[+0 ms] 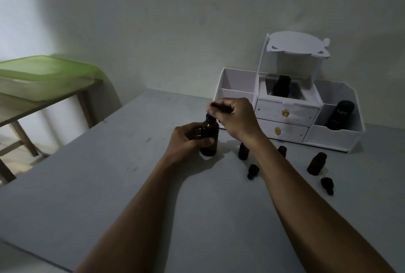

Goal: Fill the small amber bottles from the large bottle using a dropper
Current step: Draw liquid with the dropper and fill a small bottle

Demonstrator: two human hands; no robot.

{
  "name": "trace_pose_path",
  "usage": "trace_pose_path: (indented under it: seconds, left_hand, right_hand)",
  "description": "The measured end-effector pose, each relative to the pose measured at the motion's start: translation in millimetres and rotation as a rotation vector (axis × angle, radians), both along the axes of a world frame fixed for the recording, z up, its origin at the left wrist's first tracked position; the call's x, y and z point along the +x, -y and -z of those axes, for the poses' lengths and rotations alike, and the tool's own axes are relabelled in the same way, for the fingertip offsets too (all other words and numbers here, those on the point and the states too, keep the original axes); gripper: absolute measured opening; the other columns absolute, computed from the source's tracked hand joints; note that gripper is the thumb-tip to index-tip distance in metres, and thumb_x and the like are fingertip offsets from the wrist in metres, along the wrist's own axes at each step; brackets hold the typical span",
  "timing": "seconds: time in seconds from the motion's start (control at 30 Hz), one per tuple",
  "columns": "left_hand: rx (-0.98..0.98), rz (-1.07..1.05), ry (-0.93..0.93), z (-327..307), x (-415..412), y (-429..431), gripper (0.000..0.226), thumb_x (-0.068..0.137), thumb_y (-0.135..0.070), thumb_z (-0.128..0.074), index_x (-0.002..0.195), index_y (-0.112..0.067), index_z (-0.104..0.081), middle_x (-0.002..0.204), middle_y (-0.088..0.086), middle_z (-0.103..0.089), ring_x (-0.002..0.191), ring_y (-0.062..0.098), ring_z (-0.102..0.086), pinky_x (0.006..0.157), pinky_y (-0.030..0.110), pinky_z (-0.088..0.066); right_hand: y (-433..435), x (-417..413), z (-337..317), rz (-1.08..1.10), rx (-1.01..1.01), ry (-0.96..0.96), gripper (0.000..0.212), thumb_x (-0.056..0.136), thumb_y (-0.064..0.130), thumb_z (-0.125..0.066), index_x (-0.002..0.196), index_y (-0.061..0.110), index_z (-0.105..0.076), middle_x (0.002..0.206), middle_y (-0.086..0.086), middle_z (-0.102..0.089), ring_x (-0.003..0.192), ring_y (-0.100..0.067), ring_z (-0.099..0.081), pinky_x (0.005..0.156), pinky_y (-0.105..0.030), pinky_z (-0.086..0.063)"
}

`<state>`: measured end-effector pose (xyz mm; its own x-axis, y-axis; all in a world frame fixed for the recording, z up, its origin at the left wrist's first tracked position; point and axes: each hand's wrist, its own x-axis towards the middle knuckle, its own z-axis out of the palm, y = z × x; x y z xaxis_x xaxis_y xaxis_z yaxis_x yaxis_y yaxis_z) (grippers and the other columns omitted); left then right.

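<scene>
On the grey worktop (109, 185), two loose black dropper caps (253, 171) (327, 185) lie among three small amber glass bottles (243, 151) (282, 150) (316, 163). Beyond them, the left hand (188, 139) grips the large upright amber glass bottle (209, 141), and the right hand (236, 117) pinches the black dropper top (213, 104) at its neck. A white drawer organiser (287, 115) stands behind.

The large bottle (209, 139) looks like dark amber glass, faintly glossy. The tabletop (109, 174) is matt grey, lightly scuffed. The organizer (285, 115) looks smooth white, with shiny gold knobs (285, 113).
</scene>
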<state>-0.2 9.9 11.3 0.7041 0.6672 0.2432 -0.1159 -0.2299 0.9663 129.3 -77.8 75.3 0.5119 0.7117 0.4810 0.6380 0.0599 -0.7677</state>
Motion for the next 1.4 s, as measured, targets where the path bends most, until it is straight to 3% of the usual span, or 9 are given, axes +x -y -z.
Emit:
trace_pose_path:
  seconds: [0.17, 0.3, 0.43, 0.67, 1.0, 1.2, 1.3, 1.4]
  left_hand:
    - [0.001, -0.032, 0.0, 0.7, 1.3, 0.6, 0.038, 0.077, -0.002, -0.077, 0.114, -0.011, -0.073, 0.099, 0.004, -0.076, 0.083, 0.007, -0.073, 0.066, 0.015, -0.053]
    - [-0.031, -0.036, -0.022, 5.3, 4.6, -1.4, 0.041, 0.076, -0.01, -0.079, 0.116, -0.016, -0.072, 0.104, -0.001, -0.075, 0.091, 0.01, -0.072, 0.078, 0.024, -0.057]
    - [0.012, -0.05, -0.041, 4.8, 6.1, -4.1, 0.037, 0.077, -0.012, -0.081, 0.109, -0.028, -0.071, 0.102, -0.007, -0.074, 0.085, -0.002, -0.07, 0.069, 0.014, -0.052]
    - [0.006, -0.06, -0.044, 5.1, 6.2, -3.8, 0.037, 0.078, -0.011, -0.08, 0.111, -0.024, -0.071, 0.102, -0.008, -0.074, 0.084, -0.004, -0.07, 0.066, 0.011, -0.051]
    - [-0.002, -0.051, -0.073, 6.7, 5.2, -5.9, 0.036, 0.077, -0.015, -0.081, 0.107, -0.031, -0.07, 0.104, -0.011, -0.073, 0.094, 0.006, -0.068, 0.083, 0.027, -0.053]
    - [-0.051, -0.022, -0.034, 7.6, 3.7, -5.9, 0.04, 0.076, -0.011, -0.081, 0.111, -0.028, -0.07, 0.103, -0.009, -0.074, 0.099, 0.009, -0.069, 0.08, 0.025, -0.052]
    - [0.007, -0.044, -0.004, 7.4, 2.6, -7.0, 0.053, 0.075, -0.032, -0.08, 0.125, -0.031, -0.064, 0.112, -0.006, -0.072, 0.106, 0.01, -0.066, 0.084, 0.025, -0.052]
    - [0.245, -0.312, 0.113, -0.9, 4.6, -1.2, 0.061, 0.077, -0.054, -0.069, 0.13, -0.027, -0.059, 0.111, -0.007, -0.067, 0.102, 0.003, -0.064, 0.075, 0.015, -0.051]
  right_hand:
    - [-1.8, -1.5, 2.2, 0.026, 0.013, 0.04, 0.011, 0.087, 0.018, -0.074, 0.095, 0.011, -0.078, 0.086, 0.003, -0.074, 0.076, 0.002, -0.066, 0.07, 0.0, -0.047]
    - [-6.3, -4.2, 4.4, 0.081, 0.032, 0.059, 0.01, 0.087, 0.018, -0.074, 0.092, 0.011, -0.078, 0.083, 0.004, -0.072, 0.073, 0.004, -0.063, 0.067, 0.003, -0.044]
    - [-9.7, -6.0, 5.0, 0.117, 0.052, 0.056, 0.01, 0.086, 0.017, -0.074, 0.091, 0.009, -0.078, 0.085, 0.0, -0.074, 0.071, 0.003, -0.062, 0.065, 0.002, -0.044]
    - [-10.4, -8.4, 5.8, 0.152, 0.075, 0.067, 0.007, 0.085, 0.015, -0.075, 0.087, 0.009, -0.078, 0.083, -0.003, -0.075, 0.068, 0.001, -0.062, 0.064, 0.0, -0.045]
    - [-1.2, -8.4, -6.2, 0.094, 0.095, 0.022, 0.014, 0.087, 0.022, -0.074, 0.098, 0.014, -0.077, 0.086, 0.008, -0.073, 0.075, 0.007, -0.066, 0.068, 0.002, -0.045]
    - [11.3, -7.5, -44.0, 0.045, 0.238, -0.044, 0.011, 0.088, 0.02, -0.073, 0.097, 0.016, -0.074, 0.081, 0.012, -0.073, 0.073, 0.005, -0.07, 0.072, -0.008, -0.053]
    - [23.6, -2.1, -65.9, 0.054, 0.335, -0.09, 0.005, 0.089, 0.02, -0.071, 0.094, 0.02, -0.072, 0.083, 0.01, -0.074, 0.077, -0.001, -0.072, 0.074, -0.021, -0.059]
    - [44.0, 8.2, -79.7, 0.094, 0.425, -0.16, 0.007, 0.089, 0.02, -0.071, 0.096, 0.02, -0.072, 0.086, 0.007, -0.074, 0.08, -0.004, -0.073, 0.069, -0.02, -0.058]
